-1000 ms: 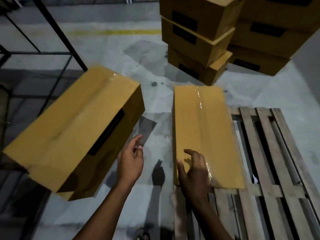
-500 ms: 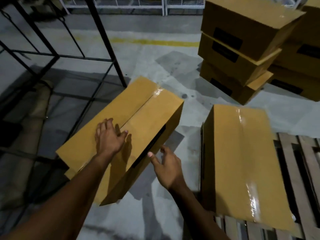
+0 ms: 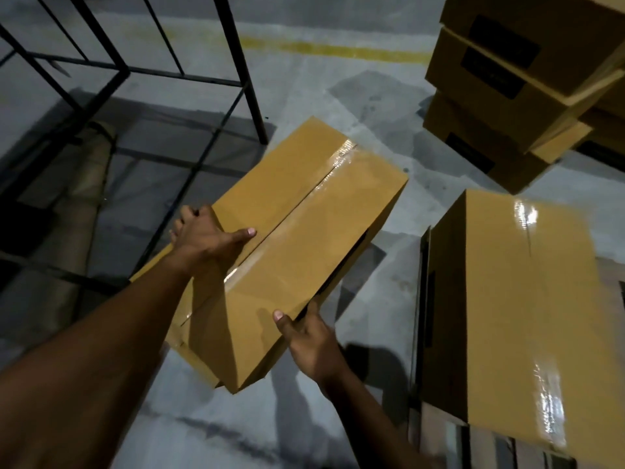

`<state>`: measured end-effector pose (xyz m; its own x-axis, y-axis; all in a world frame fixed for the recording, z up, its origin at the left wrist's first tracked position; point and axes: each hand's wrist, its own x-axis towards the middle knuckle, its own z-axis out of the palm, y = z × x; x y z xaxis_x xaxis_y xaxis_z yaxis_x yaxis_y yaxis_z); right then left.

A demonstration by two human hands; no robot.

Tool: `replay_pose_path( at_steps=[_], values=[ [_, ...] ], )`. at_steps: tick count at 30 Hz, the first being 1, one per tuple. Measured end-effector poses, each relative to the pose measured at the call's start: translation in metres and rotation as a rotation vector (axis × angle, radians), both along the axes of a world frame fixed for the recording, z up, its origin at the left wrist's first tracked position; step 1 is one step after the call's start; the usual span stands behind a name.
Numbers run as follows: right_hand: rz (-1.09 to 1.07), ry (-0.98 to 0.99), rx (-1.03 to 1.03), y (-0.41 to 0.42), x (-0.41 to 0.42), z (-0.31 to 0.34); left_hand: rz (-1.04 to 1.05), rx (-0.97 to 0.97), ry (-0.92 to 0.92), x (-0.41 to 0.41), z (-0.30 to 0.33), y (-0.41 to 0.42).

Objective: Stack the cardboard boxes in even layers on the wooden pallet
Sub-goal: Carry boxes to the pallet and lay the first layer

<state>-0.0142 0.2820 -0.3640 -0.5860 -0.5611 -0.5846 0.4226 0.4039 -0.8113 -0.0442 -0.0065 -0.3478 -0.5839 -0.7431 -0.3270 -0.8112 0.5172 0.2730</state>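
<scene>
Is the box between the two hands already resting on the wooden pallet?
No, both hands hold the box over the concrete floor.

Grey concrete floor (image 3: 304, 96), stained, with a yellow painted line (image 3: 338, 50). On it: stacked cardboard boxes (image 3: 490, 130) at upper right and a black metal rack (image 3: 243, 79). One taped box (image 3: 527, 316) rests on the wooden pallet (image 3: 436, 431).

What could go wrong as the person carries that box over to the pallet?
1. The carried box is tilted and held only at its side edges by the left hand and right hand; it might slip.
2. The box on the pallet overhangs the pallet edge, so the layer may end up uneven.
3. The black rack stands close by; a swing could clip it.
</scene>
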Motion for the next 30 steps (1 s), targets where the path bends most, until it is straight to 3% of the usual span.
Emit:
replay_pose_path(
  at_steps=[7, 15, 24, 30],
  values=[
    [-0.187, 0.09, 0.012, 0.034, -0.017, 0.024, -0.002, 0.051, 0.156, 0.011, 0.018, 0.027],
    [-0.209, 0.252, 0.0, 0.112, -0.061, 0.091, 0.059, 0.068, 0.276, 0.013, 0.062, 0.104],
    [-0.373, 0.416, 0.087, 0.261, -0.129, 0.157, 0.039, 0.045, 0.46, -0.042, 0.134, 0.273],
    [-0.36, 0.461, 0.16, 0.424, -0.183, 0.177, -0.014, 0.126, 0.528, -0.091, 0.15, 0.431]
  ],
)
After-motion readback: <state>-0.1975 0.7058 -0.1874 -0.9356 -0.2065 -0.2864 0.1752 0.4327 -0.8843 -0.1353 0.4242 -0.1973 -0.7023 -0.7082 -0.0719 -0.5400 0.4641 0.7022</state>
